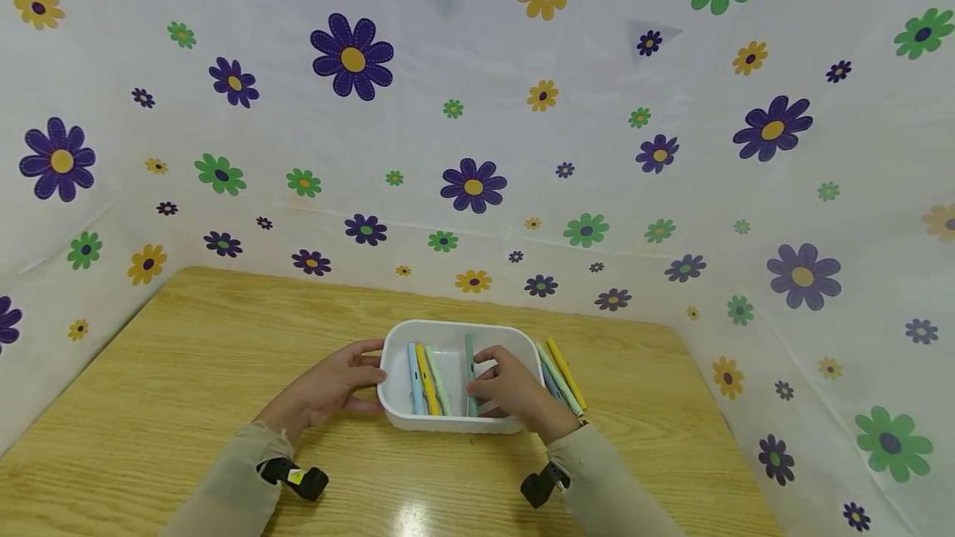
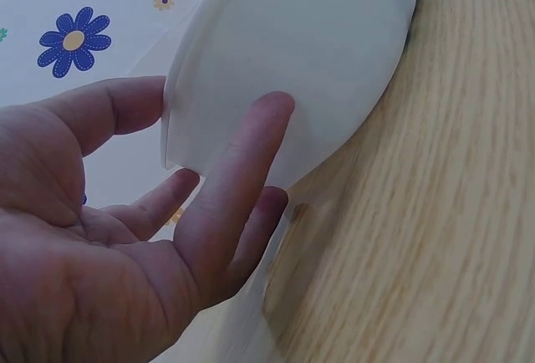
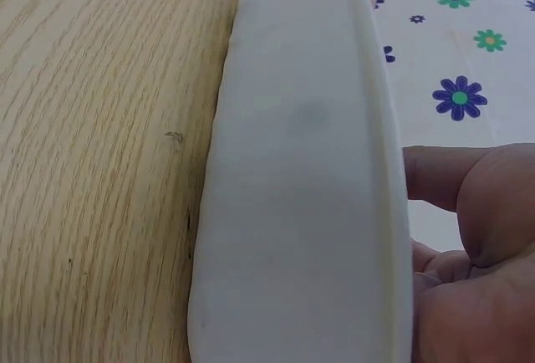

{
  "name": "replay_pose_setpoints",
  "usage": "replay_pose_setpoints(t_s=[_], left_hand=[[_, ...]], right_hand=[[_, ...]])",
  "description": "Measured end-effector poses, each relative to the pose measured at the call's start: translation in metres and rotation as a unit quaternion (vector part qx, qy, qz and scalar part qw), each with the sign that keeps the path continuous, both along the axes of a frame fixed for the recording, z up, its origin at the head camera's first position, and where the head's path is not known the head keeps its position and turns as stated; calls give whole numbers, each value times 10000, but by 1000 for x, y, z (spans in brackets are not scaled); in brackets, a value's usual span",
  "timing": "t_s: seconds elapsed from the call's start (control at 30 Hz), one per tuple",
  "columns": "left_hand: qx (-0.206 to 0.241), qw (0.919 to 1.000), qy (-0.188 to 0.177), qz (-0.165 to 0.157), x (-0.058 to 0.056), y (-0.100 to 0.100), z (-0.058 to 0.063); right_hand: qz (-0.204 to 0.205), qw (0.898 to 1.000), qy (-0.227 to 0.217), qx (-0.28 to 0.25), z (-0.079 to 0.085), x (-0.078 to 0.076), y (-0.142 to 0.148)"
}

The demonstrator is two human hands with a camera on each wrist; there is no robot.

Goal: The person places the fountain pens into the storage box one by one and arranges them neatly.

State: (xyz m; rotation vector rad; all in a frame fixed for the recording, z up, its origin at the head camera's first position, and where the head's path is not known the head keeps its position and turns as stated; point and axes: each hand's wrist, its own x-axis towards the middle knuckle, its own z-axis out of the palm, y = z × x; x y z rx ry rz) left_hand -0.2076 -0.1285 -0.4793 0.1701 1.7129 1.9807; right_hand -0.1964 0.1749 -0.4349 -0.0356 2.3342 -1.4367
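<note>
A white plastic bin (image 1: 457, 424) sits on the wooden table. My left hand (image 1: 332, 386) grips its left end, thumb over the rim and fingers spread along the outer wall, as the left wrist view shows too. Reaching inside over the right part, my right hand (image 1: 516, 386) pinches an upright-lying grey-green pen (image 1: 470, 355) between thumb and fingers. To its left in the bin, a light blue pen (image 1: 414, 378), a yellow pen (image 1: 428, 379) and a pale green pen (image 1: 439, 379) lie side by side. The bin's front wall (image 3: 292, 171) hides the right fingertips in the right wrist view.
Right of the bin, a second yellow pen (image 1: 567, 374), another pale green pen (image 1: 561, 379) and a blue pen (image 1: 551, 382) lie on the table (image 1: 358, 471). A white flower-print sheet (image 1: 418, 131) encloses the table's back and sides.
</note>
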Motion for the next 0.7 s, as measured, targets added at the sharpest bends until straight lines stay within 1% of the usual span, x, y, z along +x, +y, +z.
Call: replay_pose_setpoints(t_s=[0.17, 0.57, 0.7], left_hand=[[101, 9999, -34, -48, -1, -1, -3], [81, 9999, -67, 5, 0, -1, -2], [92, 9999, -76, 16, 0, 0, -3]], right_hand=[[101, 9998, -104, 135, -3, -2, -10], [-60, 9987, -21, 512, -11, -10, -30], [-73, 9983, -32, 580, -12, -11, -32]])
